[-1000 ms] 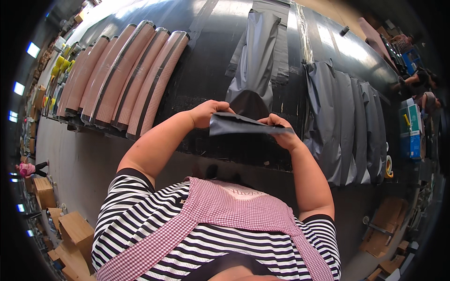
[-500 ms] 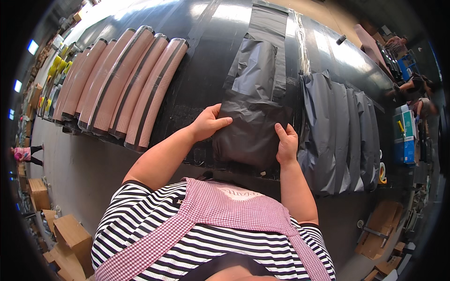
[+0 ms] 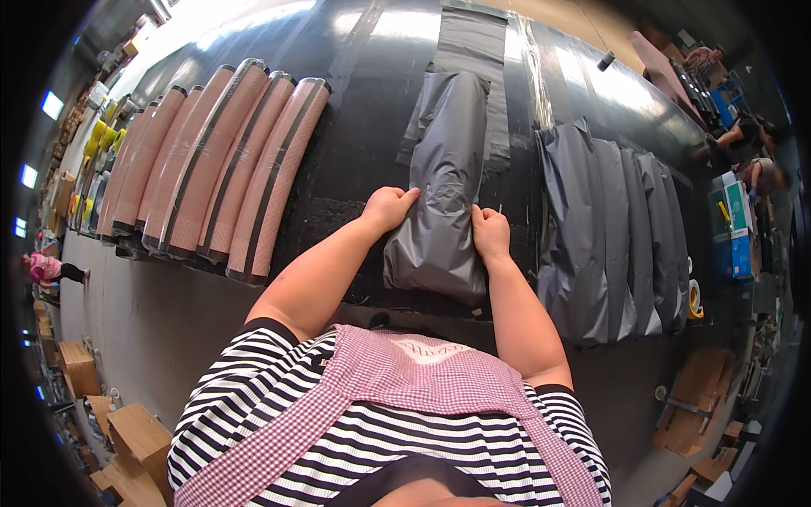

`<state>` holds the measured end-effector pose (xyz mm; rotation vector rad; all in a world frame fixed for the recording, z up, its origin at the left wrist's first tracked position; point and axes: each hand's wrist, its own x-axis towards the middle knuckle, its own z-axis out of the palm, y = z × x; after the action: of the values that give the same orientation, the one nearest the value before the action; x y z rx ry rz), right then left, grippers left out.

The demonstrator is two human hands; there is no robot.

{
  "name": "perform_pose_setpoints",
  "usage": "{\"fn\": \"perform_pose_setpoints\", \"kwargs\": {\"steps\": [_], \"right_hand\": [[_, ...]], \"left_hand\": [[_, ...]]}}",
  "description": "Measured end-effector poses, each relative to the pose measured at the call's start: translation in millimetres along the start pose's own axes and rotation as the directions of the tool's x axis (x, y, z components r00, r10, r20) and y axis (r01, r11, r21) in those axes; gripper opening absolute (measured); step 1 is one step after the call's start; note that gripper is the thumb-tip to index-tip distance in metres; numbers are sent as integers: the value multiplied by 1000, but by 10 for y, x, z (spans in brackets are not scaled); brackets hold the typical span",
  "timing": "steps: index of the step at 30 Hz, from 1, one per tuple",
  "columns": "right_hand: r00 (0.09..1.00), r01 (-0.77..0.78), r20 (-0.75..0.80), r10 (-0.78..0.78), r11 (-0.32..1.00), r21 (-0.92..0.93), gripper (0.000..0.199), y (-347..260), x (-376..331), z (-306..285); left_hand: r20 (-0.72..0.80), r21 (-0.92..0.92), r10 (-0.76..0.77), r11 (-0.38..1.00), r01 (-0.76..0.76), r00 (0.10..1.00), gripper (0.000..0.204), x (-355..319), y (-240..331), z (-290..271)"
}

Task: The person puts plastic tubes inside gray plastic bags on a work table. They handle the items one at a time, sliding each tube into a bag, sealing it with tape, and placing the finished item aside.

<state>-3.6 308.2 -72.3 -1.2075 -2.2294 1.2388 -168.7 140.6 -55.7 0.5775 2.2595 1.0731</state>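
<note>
A dark grey plastic bag [image 3: 443, 160], filled out into a long roll shape, lies lengthwise on the black table in front of me. What is inside it is hidden. My left hand [image 3: 391, 207] pinches the bag's left edge, and my right hand [image 3: 490, 230] pinches its right edge at about the same height. The bag's near end [image 3: 435, 275] spreads wide and loose toward the table's front edge. Under its far end lie flat grey bags [image 3: 473, 42], stretching away across the table.
Left on the black table [image 3: 355, 110] are several pink rolls [image 3: 283, 173] with dark bands in clear wrap. Several grey-bagged rolls [image 3: 583, 228] lie right, beside a tape roll [image 3: 694, 299]. Cardboard boxes [image 3: 139, 435] stand on the floor lower left. Other people [image 3: 748, 139] are at far right.
The grey bag has been drawn up over its contents and now looks longer and smoother. Both hands have come closer together, the right one moving left and slightly away from me.
</note>
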Motion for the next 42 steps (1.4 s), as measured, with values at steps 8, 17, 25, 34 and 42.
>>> {"fn": "perform_pose_setpoints", "kwargs": {"steps": [8,17,25,34,42], "right_hand": [[977,171,-83,-197,954,-248,43,-146,244,-50],[963,-44,255,84,987,-156,137,-999,-138,-8],[869,-414,494,28,589,694,53,-72,-53,-706],[994,105,45,-102,992,-72,103,129,-486,-1721],[832,351,-118,-542,679,-645,66,-516,-673,-1106]], "left_hand": [[-61,292,-10,956,28,998,40,-13,232,-49],[-454,690,348,720,76,820,50,-720,-129,-1274],[-386,689,-252,561,459,887,121,-1077,-547,-1981],[274,-960,409,55,276,870,94,-1280,-949,-1730],[179,-871,562,-291,396,807,101,-1154,-600,-995]]}}
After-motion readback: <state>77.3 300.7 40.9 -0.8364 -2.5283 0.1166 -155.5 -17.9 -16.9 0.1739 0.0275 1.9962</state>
